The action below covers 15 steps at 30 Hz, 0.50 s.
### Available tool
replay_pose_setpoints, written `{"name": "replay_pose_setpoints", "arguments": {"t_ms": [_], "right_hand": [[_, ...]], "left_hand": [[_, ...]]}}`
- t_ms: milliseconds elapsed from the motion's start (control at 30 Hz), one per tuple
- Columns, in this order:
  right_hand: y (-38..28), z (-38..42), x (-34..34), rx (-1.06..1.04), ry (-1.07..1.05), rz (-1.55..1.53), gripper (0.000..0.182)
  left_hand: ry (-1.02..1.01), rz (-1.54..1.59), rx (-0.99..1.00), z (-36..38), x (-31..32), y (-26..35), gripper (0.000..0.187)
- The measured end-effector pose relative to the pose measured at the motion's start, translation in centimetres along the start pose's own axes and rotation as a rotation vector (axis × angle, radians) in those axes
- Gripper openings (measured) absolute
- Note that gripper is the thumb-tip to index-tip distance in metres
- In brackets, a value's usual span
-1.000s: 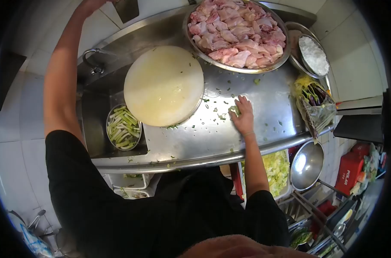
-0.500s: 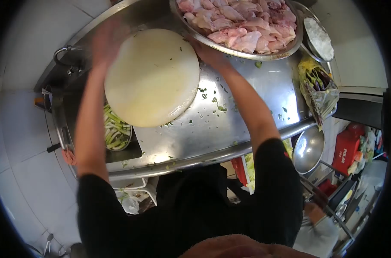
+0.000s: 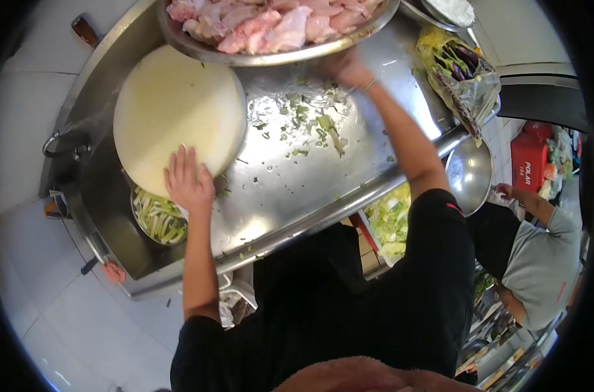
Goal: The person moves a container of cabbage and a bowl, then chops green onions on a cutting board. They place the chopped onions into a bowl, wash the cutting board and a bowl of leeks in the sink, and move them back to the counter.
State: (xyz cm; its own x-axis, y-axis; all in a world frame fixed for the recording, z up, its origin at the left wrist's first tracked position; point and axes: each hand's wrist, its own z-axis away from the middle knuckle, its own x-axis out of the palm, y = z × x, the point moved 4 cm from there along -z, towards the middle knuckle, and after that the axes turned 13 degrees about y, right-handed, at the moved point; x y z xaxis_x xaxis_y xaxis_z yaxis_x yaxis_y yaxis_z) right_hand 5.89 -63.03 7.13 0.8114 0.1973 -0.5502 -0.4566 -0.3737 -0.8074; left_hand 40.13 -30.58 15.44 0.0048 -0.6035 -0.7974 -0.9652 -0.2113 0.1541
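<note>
My left hand (image 3: 191, 183) lies flat with its fingers apart on the near edge of a thick round white cutting board (image 3: 179, 117). My right hand (image 3: 342, 68) is on the steel worktop side, close under the rim of a large metal bowl (image 3: 290, 60) of raw chicken pieces (image 3: 284, 29). Motion blurs its fingers, so I cannot make out whether they touch the bowl or hold anything. Chopped green scraps (image 3: 300, 108) and one longer green stalk piece (image 3: 331, 130) lie wet on the steel between my hands. Cut green stalks (image 3: 158, 219) fill a container below the board.
A sink basin (image 3: 107, 222) and tap (image 3: 58, 144) are at the left. Bagged eggplants (image 3: 459, 72) sit at the right end, near a bowl of white stuff (image 3: 450, 10). Below are an empty metal bowl (image 3: 468, 173) and leafy greens (image 3: 388, 219). Another person (image 3: 539, 261) stands at the right.
My left hand has moved from the board's far left side to its near edge. My right hand has left the board's right edge for the area below the chicken bowl. The view has shifted.
</note>
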Motion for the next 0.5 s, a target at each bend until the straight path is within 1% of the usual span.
{"name": "replay_pose_setpoints", "arguments": {"t_ms": [33, 67, 100, 167, 200, 267, 300, 333, 367, 400, 433, 467, 500], "right_hand": [[1.6, -1.7, -5.1, 0.252, 0.164, -0.016, 0.051], [1.6, -3.5, -9.7, 0.107, 0.180, 0.261, 0.062], [7.6, -5.1, -11.1, -0.039, 0.365, 0.469, 0.067], [6.2, -4.6, -9.4, -0.108, 0.253, 0.609, 0.070], [0.5, -0.6, -3.6, -0.190, 0.002, 0.451, 0.074], [-3.0, 4.3, 3.6, -0.466, 0.011, 0.386, 0.054], [-6.0, 7.5, 6.0, -0.362, -0.138, 0.305, 0.054], [-8.6, 10.0, 8.0, -0.377, -0.227, 0.077, 0.056], [-11.7, 12.7, 8.8, -0.452, -0.324, -0.063, 0.056], [-13.9, 14.6, 8.0, -0.387, -0.419, -0.129, 0.056], [-13.6, 15.4, 6.3, -0.329, -0.431, -0.144, 0.064], [-12.2, 15.3, 2.9, -0.345, -0.317, -0.063, 0.072], [-10.1, 15.1, -1.4, -0.372, -0.203, 0.029, 0.080]], "left_hand": [[0.000, 0.005, 0.026, -0.2, 0.3, -0.4, 0.043], [0.008, 0.013, 0.056, -0.7, 0.9, -1.0, 0.042], [0.015, 0.019, 0.086, -1.3, 1.5, -1.7, 0.042], [0.014, 0.039, 0.119, -3.3, 2.6, -3.6, 0.041], [0.003, 0.067, 0.134, -3.7, 2.8, -3.1, 0.041], [0.059, -0.006, 0.138, -4.4, 3.1, -2.4, 0.039], [0.084, -0.051, 0.131, -4.1, 2.7, -1.9, 0.039], [0.170, 0.013, 0.000, -3.3, 2.0, -0.7, 0.039], [0.173, 0.178, -0.067, -1.8, 1.6, 1.0, 0.039], [0.173, 0.344, -0.129, 0.1, 1.4, 2.7, 0.039], [0.096, 0.329, -0.135, 3.1, 1.4, 5.7, 0.039], [0.055, 0.341, -0.134, 5.5, 1.8, 9.2, 0.038], [-0.009, 0.499, -0.029, 6.7, 2.1, 12.4, 0.032]]}}
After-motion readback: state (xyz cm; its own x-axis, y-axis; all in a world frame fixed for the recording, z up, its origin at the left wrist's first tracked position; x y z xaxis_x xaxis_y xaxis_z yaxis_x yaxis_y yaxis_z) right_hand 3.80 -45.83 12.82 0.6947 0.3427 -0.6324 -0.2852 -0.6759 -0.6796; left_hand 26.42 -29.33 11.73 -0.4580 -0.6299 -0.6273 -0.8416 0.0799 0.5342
